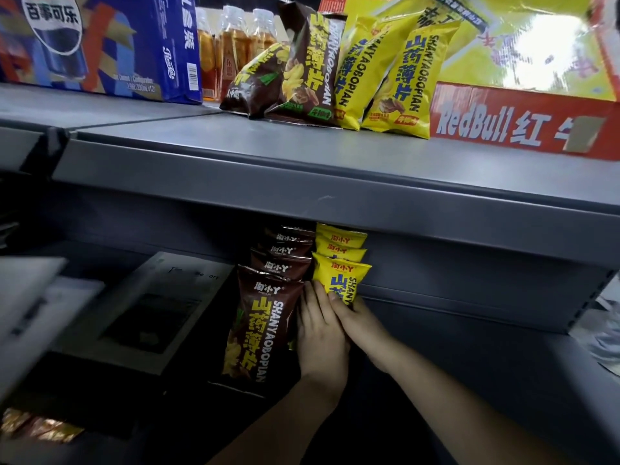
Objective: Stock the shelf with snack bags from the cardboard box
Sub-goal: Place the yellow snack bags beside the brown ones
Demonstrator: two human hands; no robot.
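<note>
Right, the grey upper shelf (302,169) fills the middle of my view, its front lip running from edge to edge. On top of it at the left sits the big blue Pepsi carton (100,45), and at the right the red RedBull tray (503,125). Under the lip the lower shelf (486,364) runs back into shadow. At its left lies a flat pale box (141,313), tilted, with the print on its face too blurred to read.

Up top again: tea bottles (235,41) stand just beside the carton. In front of them two brown bags (295,72) and two yellow bags (396,78) lean together, between the bottles and the tray.

Now down where I'm working. The brown row (265,323) stands upright on the lower shelf, four snack bags one behind another. Just to its right is the yellow row (339,250), three deep.

My left hand (322,337) sits between the two rows with its fingers straight and flat and its back toward me, lying against the side of the yellow row. My right hand (360,325) has the front yellow bag (342,280): the thumb is curled over its face, the other fingers are tucked round its right edge, and the grip is low down. That bag stands upright at the head of its row.
</note>
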